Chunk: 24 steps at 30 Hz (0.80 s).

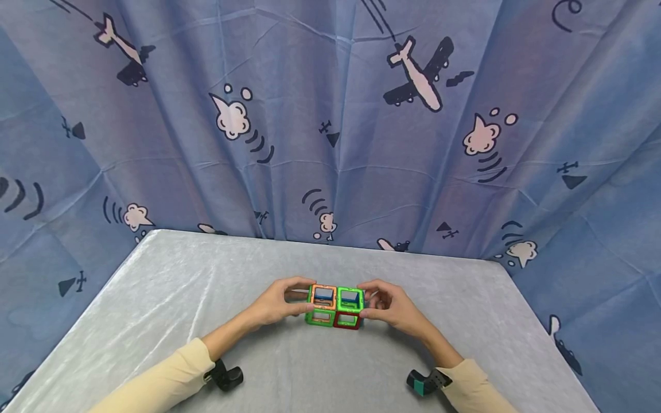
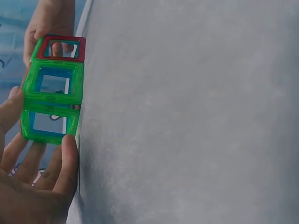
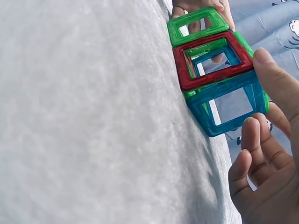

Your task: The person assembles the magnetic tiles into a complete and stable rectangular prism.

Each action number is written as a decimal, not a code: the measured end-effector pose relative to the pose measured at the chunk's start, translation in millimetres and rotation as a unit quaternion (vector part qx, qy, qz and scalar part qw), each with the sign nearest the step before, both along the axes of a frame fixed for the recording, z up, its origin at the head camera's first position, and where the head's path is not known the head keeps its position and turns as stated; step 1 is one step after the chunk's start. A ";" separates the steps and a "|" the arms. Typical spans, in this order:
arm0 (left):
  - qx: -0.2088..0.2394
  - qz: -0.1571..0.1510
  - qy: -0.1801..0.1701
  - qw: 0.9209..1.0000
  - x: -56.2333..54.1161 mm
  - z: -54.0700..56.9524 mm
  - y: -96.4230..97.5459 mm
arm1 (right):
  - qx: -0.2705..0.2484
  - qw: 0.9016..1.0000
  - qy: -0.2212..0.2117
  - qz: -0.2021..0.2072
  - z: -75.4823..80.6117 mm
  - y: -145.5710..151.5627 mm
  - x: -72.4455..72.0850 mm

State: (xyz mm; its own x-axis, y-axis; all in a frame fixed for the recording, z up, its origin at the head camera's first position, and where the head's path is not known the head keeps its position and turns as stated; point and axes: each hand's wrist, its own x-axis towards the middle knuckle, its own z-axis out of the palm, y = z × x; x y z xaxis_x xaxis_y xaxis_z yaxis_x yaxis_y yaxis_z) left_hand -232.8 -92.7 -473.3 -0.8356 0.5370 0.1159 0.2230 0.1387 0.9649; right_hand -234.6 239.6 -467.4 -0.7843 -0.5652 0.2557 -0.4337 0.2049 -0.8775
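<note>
Two open-framed cubes of magnetic tiles stand side by side on the table, joined in a block. In the head view an orange tile (image 1: 323, 287) tops the left cube and a green tile (image 1: 350, 310) tops the right one. Their front faces are green (image 1: 321, 325) and red (image 1: 346, 327). My left hand (image 1: 275, 302) holds the left end, thumb at the front, other fingers round the side. My right hand (image 1: 396, 308) grips the right end likewise, its thumb near the red tile's edge. A blue tile (image 3: 233, 125) forms that right end in the right wrist view.
A pale cloth-covered table (image 1: 258, 367) lies beneath the hands. Behind it hangs a blue curtain (image 1: 289, 126) printed with planes and clouds. Dark wrist devices (image 1: 225, 377) sit by both cream sleeves.
</note>
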 end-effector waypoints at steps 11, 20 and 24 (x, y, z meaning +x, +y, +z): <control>0.001 0.004 -0.005 1.000 1.2 0.2 -3.4 | 0.008 1.000 -0.001 -0.001 -1.0 -1.7 -2.3; -0.008 0.041 -0.009 0.999 1.5 4.7 -30.2 | 0.042 0.997 0.013 -0.058 9.1 22.4 0.9; -0.056 0.090 0.023 0.994 3.7 9.8 -60.3 | 0.092 0.988 0.068 -0.102 11.0 44.3 6.2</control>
